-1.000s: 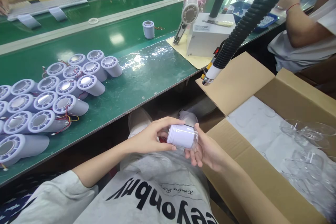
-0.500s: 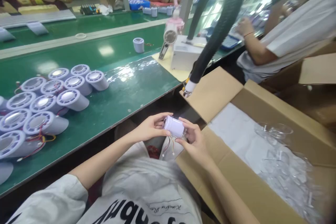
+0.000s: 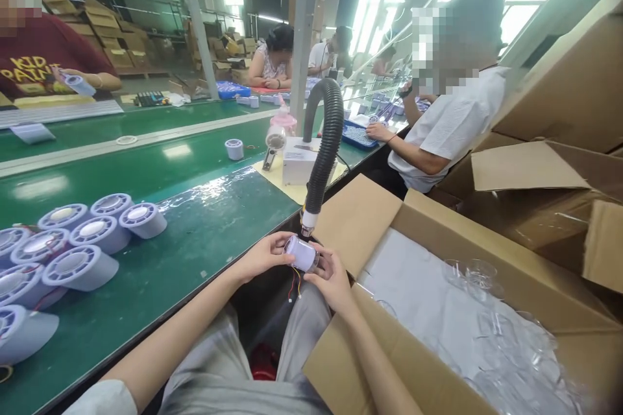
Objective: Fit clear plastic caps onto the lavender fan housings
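Both my hands hold one small white cylindrical part (image 3: pixel 302 253) below the table edge, just under the nozzle of a black ribbed hose (image 3: pixel 325 149). My left hand (image 3: pixel 265 256) grips its left end with curled fingers. My right hand (image 3: pixel 331 275) cups its right end, where a clear cap shows. Thin red and yellow wires (image 3: pixel 293 285) dangle from the part. A cluster of several similar white cylinders (image 3: pixel 73 243) lies on the green table (image 3: pixel 195 233) to my left.
An open cardboard box (image 3: pixel 370 220) with white paper and clear plastic cups (image 3: pixel 491 318) stands to my right. A white machine box (image 3: pixel 300 162) and a single cylinder (image 3: pixel 234 149) sit farther back. A seated person in a white shirt (image 3: pixel 448 130) and other workers are nearby.
The camera has tilted up, showing the room and workers. My hands have carried the white part up and forward until it sits right under the hose nozzle.
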